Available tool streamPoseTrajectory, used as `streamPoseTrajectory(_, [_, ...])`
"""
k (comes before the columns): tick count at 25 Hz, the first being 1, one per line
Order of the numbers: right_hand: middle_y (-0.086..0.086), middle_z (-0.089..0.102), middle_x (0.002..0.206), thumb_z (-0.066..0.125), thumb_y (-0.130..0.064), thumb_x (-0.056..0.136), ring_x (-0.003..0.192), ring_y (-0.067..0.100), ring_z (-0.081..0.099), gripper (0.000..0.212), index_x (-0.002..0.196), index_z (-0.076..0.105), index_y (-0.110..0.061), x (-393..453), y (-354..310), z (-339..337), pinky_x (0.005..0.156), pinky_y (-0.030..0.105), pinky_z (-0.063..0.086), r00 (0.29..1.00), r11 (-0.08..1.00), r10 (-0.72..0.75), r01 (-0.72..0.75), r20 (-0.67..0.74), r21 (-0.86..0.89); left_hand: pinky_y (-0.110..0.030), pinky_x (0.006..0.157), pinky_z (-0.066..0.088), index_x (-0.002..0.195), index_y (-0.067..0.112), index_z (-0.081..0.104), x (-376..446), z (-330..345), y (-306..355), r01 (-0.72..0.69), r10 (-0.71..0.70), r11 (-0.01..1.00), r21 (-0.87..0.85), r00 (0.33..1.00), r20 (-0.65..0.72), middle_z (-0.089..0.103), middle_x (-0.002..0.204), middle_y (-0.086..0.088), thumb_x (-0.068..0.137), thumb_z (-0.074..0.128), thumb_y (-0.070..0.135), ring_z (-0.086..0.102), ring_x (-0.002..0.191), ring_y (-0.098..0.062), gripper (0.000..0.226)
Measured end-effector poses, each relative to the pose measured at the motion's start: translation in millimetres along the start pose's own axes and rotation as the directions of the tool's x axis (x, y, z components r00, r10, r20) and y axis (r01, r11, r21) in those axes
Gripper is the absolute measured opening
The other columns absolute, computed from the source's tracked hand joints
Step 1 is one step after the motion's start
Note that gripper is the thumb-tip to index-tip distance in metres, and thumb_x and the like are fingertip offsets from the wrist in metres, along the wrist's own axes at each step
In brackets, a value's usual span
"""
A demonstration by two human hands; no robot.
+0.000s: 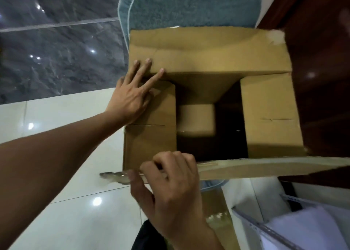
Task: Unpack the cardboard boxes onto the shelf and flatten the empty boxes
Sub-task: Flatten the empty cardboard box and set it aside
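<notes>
Head view, looking down: the right hand [170,189] has its fingers [166,160] curled tight around the near flap [265,167] of the cardboard box [217,60], thumb and forefinger pinching the flap's left end, where a strip of clear tape [113,176] sticks out to the left past the thumb. That flap runs off to the right from the knuckles, seen almost edge-on. Beyond those fingers lies the dark opening of the box, and down inside it, just past the fingertips, sits a smaller cardboard box [196,119].

The left hand [130,98] lies flat on the box's left side flap [151,134], its fingers [144,68] straight and spread apart, the tips reaching onto the far flap [217,47], which lies folded down across the far side of the opening. Whether they press or merely rest I cannot tell. Across the opening from this hand is the right side flap [270,117], also lying level.

Outward from the box: past the far flap's edge a blue shaggy mat [189,7] shows on the floor. Left of the left hand's fingers are dark marbled tiles [56,51], and under the forearm glossy white floor tiles [66,212]. To the right of the box stands dark reddish wooden furniture [322,79], touching or just beside the box. Below the right wrist, toward the lower right corner, lies a white object [303,230] with a pale rim, too blurred to make out.
</notes>
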State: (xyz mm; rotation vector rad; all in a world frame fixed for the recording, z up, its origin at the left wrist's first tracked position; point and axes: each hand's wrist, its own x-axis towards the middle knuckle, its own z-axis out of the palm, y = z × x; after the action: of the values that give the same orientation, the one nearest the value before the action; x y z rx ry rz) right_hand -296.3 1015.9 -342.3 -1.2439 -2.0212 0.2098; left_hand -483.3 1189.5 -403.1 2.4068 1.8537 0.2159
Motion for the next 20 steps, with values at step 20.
streamPoseTrajectory(20, [-0.012, 0.049, 0.078, 0.040, -0.045, 0.103, 0.070, 0.011, 0.052, 0.026, 0.085, 0.050, -0.030, 57.7, 105.2, -135.4, 0.059, 0.030, 0.036, 0.804, 0.902, 0.418, -0.312, 0.423, -0.299, -0.063, 0.116, 0.024, 0.154, 0.037, 0.026, -18.9, -32.3, 152.2, 0.131, -0.173, 0.984, 0.119, 0.859, 0.482, 0.000, 0.168, -0.007, 0.102, 0.039, 0.052, 0.004, 0.152, -0.041, 0.055])
